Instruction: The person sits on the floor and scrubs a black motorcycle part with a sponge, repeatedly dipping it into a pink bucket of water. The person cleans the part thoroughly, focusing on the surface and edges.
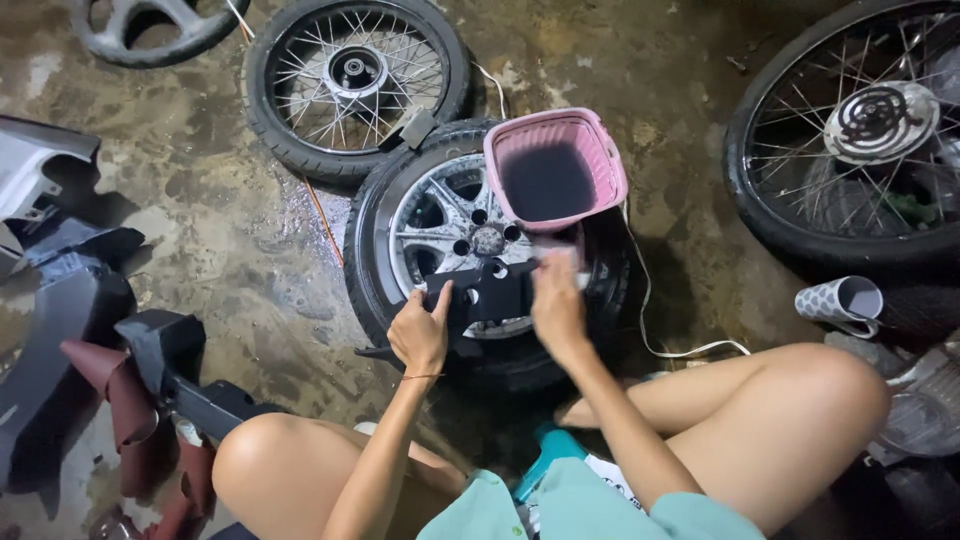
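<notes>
Both hands are gripping a flat black panel (487,296) over the alloy wheel (440,240) on the floor: left hand (420,335) pinching its left edge, right hand (557,305) closing on its right end. A pink basket (600,150) is sitting on the wheel's far side, and a patterned cup (838,303) is lying at right.

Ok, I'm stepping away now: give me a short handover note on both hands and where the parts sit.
Left hand: gripping the left end of the flat black plastic panel.
Right hand: on the panel's right end, pressing something pale and blurred against it; cannot tell what.
The panel is held over the alloy wheel lying flat on the wet floor; the pink basket rests on that wheel's tyre.
Done and left: cannot tell from this view.
</notes>
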